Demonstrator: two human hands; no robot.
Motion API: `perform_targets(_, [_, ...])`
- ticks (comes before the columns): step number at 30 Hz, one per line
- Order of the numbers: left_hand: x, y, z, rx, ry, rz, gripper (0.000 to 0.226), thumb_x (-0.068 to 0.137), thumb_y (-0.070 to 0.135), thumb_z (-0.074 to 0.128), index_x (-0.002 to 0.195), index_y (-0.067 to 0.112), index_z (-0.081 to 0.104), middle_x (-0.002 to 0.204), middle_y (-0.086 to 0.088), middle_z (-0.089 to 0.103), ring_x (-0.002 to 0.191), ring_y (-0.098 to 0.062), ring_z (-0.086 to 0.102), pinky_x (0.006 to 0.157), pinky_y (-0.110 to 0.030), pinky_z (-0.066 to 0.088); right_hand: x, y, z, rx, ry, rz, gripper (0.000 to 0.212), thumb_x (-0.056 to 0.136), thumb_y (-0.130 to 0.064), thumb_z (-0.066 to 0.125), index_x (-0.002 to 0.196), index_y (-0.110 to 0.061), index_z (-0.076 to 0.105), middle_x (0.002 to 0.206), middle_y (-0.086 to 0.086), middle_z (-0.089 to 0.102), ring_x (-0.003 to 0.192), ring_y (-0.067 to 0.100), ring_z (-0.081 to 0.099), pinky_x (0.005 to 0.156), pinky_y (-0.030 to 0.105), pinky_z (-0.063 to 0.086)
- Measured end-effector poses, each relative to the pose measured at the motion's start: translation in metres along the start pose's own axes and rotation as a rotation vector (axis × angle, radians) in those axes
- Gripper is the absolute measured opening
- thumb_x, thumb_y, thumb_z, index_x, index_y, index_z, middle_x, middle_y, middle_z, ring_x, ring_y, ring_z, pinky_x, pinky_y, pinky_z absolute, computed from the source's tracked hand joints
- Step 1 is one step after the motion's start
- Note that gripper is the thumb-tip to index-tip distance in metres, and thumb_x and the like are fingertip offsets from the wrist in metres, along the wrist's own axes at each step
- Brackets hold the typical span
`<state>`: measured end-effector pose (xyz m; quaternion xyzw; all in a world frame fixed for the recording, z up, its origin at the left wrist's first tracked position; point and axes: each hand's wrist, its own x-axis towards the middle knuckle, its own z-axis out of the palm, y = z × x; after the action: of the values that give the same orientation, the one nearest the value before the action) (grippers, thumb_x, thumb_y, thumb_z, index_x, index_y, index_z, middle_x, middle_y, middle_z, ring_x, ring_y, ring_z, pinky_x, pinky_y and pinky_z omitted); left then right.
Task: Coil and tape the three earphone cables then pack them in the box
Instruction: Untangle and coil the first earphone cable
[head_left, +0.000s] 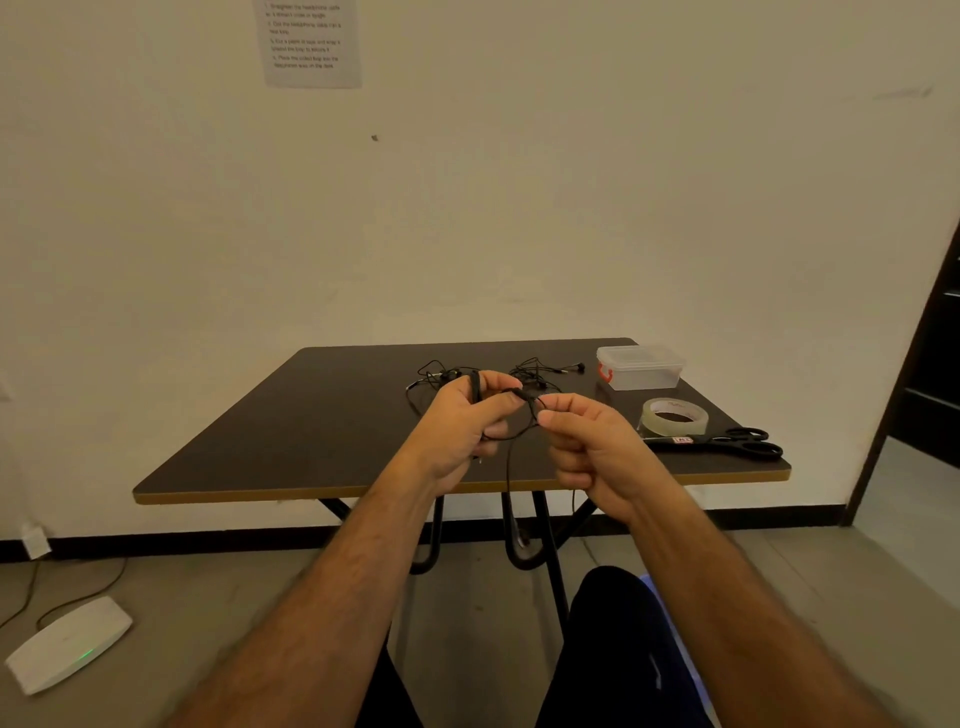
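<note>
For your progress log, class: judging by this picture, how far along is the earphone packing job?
Done: nothing finished shows. In hand: the left hand holds a partly wound black earphone cable while the right hand pinches it; its tail hangs down. Left: two tangled black earphone cables on the dark brown table, the clear tape roll and black scissors lying apart, and the lidded clear plastic box.

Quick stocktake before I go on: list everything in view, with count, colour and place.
held earphone cable: 1, black, between both hands
loose earphone cables: tangled, black, far table; count unclear
box: 1, clear, lid on, red latch, far right
tape roll: 1, clear, right side
scissors: 1, black, right edge
table: 1, dark
paper sheet: 1, white, wall
white device: 1, floor left
left hand: grips cable
right hand: pinches cable
</note>
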<state>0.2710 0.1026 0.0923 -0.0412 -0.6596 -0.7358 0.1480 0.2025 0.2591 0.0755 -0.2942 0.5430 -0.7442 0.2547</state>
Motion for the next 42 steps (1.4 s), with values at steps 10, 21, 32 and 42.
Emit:
perform_targets(10, [-0.007,0.000,0.004,0.165,-0.047,0.010,0.008,0.095,0.008,0.060,0.094,0.015,0.062,0.057,0.013,0.051,0.047,-0.005,0.034,0.043,-0.018,0.023,0.000,-0.003,0.001,0.197,0.137,0.089,0.024,0.092,-0.017,0.046,0.070,-0.014,0.054,0.068,0.003,0.060,0.061,0.017,0.061,0.065,0.035,0.052])
perform_targets(21, [-0.007,0.001,-0.003,0.200,-0.074,0.014,0.003,0.094,0.010,0.063,0.094,0.012,0.064,0.054,0.010,0.048,0.047,-0.006,0.034,0.043,-0.018,0.025,0.003,-0.010,-0.016,-0.329,0.168,-0.065,0.022,0.084,-0.009,0.070,0.069,-0.016,0.055,0.054,-0.004,0.046,0.045,0.008,0.041,0.047,0.022,0.038])
perform_targets(32, [-0.006,-0.001,0.006,0.301,-0.066,0.010,0.003,0.092,0.013,0.066,0.095,0.014,0.065,0.061,0.012,0.053,0.049,-0.006,0.038,0.047,-0.022,0.028,-0.001,-0.012,-0.007,-0.222,0.548,-0.272,0.026,0.096,-0.025,0.061,0.074,-0.015,0.052,0.055,-0.001,0.041,0.044,0.009,0.035,0.043,0.023,0.036])
perform_targets(42, [0.000,0.006,0.004,0.558,-0.024,0.112,0.007,0.087,0.015,0.073,0.093,0.019,0.072,0.083,0.015,0.070,0.079,0.003,0.065,0.073,-0.012,0.046,-0.004,-0.006,-0.019,-0.718,0.125,0.011,0.013,0.093,-0.006,0.059,0.102,-0.014,0.063,0.059,-0.001,0.057,0.046,0.010,0.052,0.052,0.028,0.051])
